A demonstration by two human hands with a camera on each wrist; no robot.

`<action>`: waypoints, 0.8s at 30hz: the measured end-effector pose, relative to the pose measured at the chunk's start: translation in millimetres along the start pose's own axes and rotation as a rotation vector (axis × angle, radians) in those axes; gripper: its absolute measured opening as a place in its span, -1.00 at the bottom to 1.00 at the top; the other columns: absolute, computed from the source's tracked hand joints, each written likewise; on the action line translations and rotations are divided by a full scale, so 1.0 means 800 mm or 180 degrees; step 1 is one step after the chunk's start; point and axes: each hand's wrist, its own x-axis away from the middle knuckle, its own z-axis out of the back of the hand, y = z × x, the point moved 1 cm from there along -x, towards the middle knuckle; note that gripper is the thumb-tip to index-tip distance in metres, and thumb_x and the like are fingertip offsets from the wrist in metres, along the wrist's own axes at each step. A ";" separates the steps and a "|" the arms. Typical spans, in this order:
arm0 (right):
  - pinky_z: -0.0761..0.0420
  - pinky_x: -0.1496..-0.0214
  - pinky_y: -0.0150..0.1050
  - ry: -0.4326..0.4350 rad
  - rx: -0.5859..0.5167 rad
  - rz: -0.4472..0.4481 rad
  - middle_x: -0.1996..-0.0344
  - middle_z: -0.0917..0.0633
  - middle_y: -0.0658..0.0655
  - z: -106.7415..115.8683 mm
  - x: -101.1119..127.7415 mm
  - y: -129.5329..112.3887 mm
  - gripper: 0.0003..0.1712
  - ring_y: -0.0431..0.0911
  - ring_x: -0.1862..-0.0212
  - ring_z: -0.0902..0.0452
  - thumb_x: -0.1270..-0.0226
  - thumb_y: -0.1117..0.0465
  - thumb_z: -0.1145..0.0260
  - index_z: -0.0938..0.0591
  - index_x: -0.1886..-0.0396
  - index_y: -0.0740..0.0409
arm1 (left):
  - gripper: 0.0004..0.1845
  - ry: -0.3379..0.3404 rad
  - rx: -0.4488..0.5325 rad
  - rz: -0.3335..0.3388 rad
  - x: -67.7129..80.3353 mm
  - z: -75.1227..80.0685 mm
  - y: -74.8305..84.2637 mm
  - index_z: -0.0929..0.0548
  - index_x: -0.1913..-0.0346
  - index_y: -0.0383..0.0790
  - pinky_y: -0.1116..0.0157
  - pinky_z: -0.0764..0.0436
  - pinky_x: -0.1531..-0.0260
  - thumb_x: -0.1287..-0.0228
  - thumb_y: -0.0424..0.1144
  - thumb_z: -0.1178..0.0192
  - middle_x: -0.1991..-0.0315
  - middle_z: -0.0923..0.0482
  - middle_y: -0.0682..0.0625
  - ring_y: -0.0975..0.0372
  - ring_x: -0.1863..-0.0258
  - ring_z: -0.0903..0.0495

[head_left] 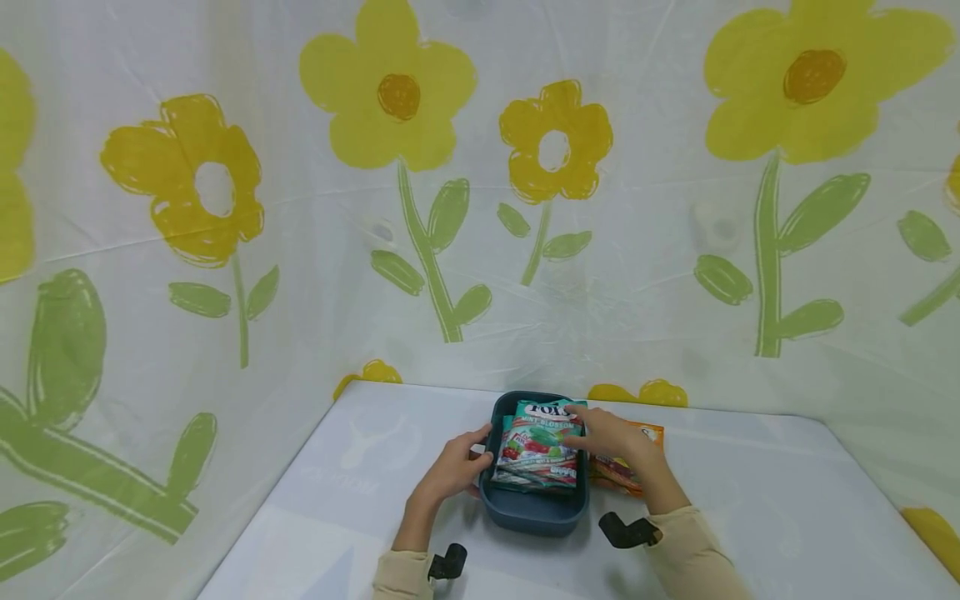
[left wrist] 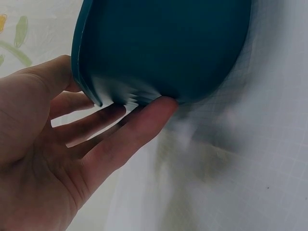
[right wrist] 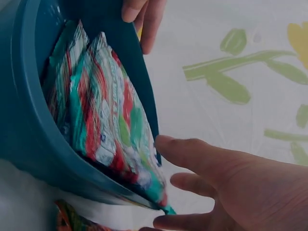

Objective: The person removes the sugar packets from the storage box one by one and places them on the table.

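Note:
A dark teal plastic bin stands on the table with green-and-red candy bags inside. The uppermost candy bag reads "Mint Blossom"; a second candy bag lies against it. At the bin's left side my left hand grips the wall, thumb on the inner side and fingers outside, also seen gripping in the left wrist view. Over the bin's right rim, my right hand has spread, fairly straight fingers at the upper bag's edge. Its thumb is by the rim, and a lower finger is close to the bag's corner.
An orange packet lies on the table right of the bin, partly under my right forearm. The white table is backed by a flower-printed curtain at the rear and left. A black wrist camera sits on each forearm.

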 end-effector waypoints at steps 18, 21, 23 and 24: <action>-0.42 -0.25 0.41 0.0592 -0.0167 0.0158 -0.34 -0.37 0.51 -0.019 -0.013 -0.021 -0.23 0.43 -0.35 -0.29 -0.34 -0.03 -0.30 -0.33 -0.44 0.21 | -0.40 0.0014 -0.0004 -0.0029 0.001 -0.001 0.004 -0.21 -0.49 -0.29 0.21 -0.74 0.59 -0.44 -0.33 -0.04 -0.34 -0.35 -0.34 -0.16 -0.16 -0.57; -0.43 -0.23 0.42 0.0660 -0.0228 0.0133 -0.33 -0.38 0.51 -0.020 -0.014 -0.030 -0.25 0.43 -0.33 -0.31 -0.33 -0.01 -0.31 -0.35 -0.42 0.21 | -0.40 0.0012 0.0003 -0.0025 0.001 0.000 0.003 -0.21 -0.49 -0.28 0.20 -0.74 0.58 -0.44 -0.32 -0.04 -0.34 -0.35 -0.33 -0.16 -0.16 -0.57; -0.44 -0.23 0.40 0.0727 -0.0231 0.0116 -0.32 -0.40 0.50 -0.022 -0.015 -0.036 -0.27 0.42 -0.33 -0.32 -0.33 0.01 -0.32 -0.37 -0.40 0.22 | -0.40 0.0011 0.0004 -0.0025 0.001 0.001 0.003 -0.21 -0.49 -0.28 0.20 -0.75 0.58 -0.44 -0.31 -0.05 -0.35 -0.35 -0.33 -0.16 -0.16 -0.57; -0.44 -0.24 0.39 0.0760 -0.0230 0.0105 -0.32 -0.39 0.50 -0.023 -0.015 -0.039 -0.28 0.42 -0.33 -0.31 -0.33 0.01 -0.32 -0.37 -0.39 0.23 | -0.40 0.0010 0.0003 -0.0025 0.000 0.001 0.002 -0.21 -0.49 -0.28 0.20 -0.75 0.58 -0.44 -0.31 -0.05 -0.35 -0.35 -0.33 -0.16 -0.16 -0.57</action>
